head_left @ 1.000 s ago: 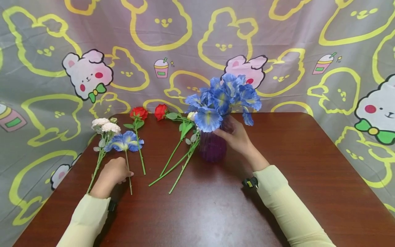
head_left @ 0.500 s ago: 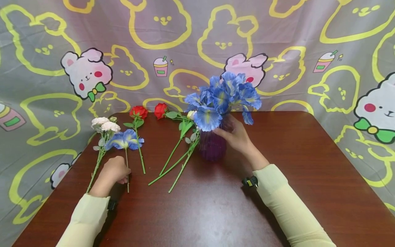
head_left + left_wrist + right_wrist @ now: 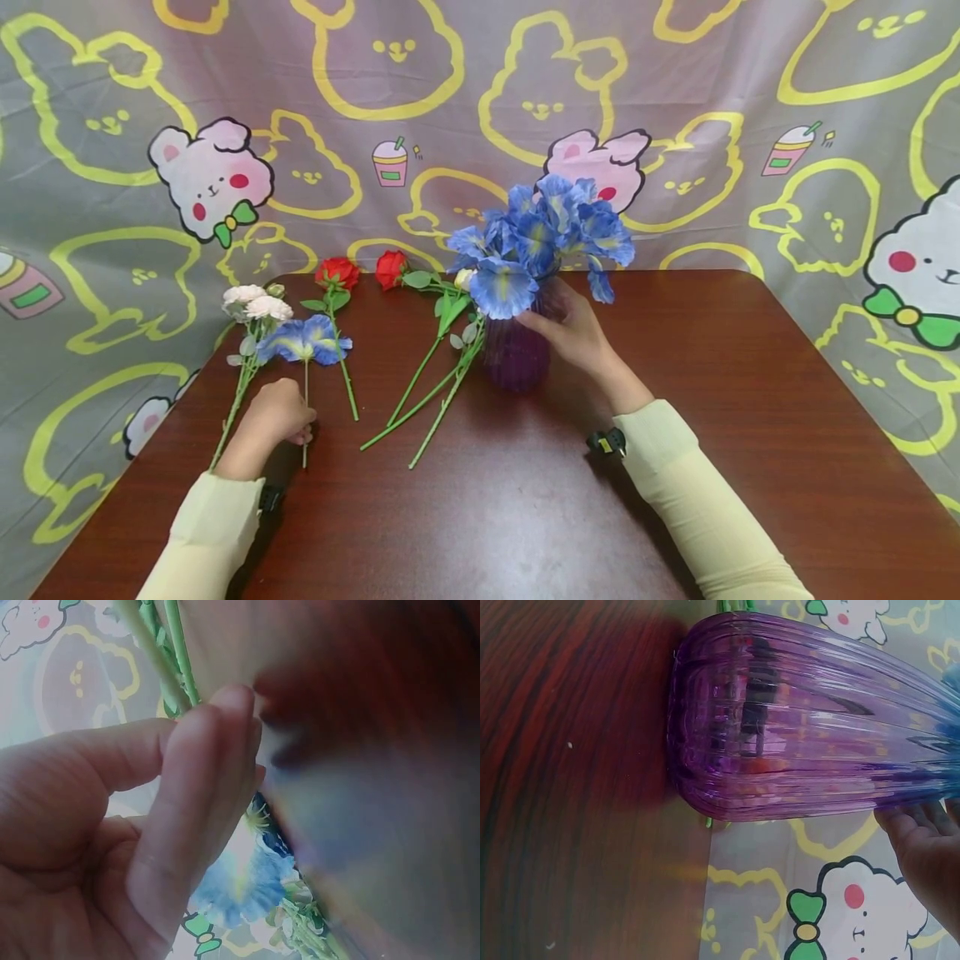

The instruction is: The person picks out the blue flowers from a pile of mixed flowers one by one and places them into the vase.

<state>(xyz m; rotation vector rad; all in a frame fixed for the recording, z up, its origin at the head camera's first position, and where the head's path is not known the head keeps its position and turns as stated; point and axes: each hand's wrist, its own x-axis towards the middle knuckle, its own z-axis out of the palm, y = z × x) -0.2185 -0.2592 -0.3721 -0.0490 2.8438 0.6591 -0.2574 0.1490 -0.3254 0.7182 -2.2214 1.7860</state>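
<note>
My left hand point(image 3: 276, 412) pinches the thin stem of a single blue iris point(image 3: 303, 340) between thumb and fingers, low over the table's left side. In the left wrist view the thumb and fingers meet near a green stem point(image 3: 154, 656), and a blue bloom point(image 3: 244, 889) shows behind them. My right hand point(image 3: 577, 333) holds the upper part of a ribbed, see-through purple vase point(image 3: 817, 727), which stands upright. A bunch of blue irises point(image 3: 543, 237) fills the vase's mouth and covers its rim.
Pale pink flowers point(image 3: 258, 304) lie left of the single iris, a red rose point(image 3: 337, 273) right of it. Another red rose point(image 3: 392, 269) and green stems point(image 3: 427, 417) lie beside the vase. A patterned cloth point(image 3: 450, 92) hangs behind the wooden table point(image 3: 480, 517).
The lower end of the single iris's stem has shifted slightly left with my left hand. The nearby rose's stem end has swung a little right. The right hand and vase stay put.
</note>
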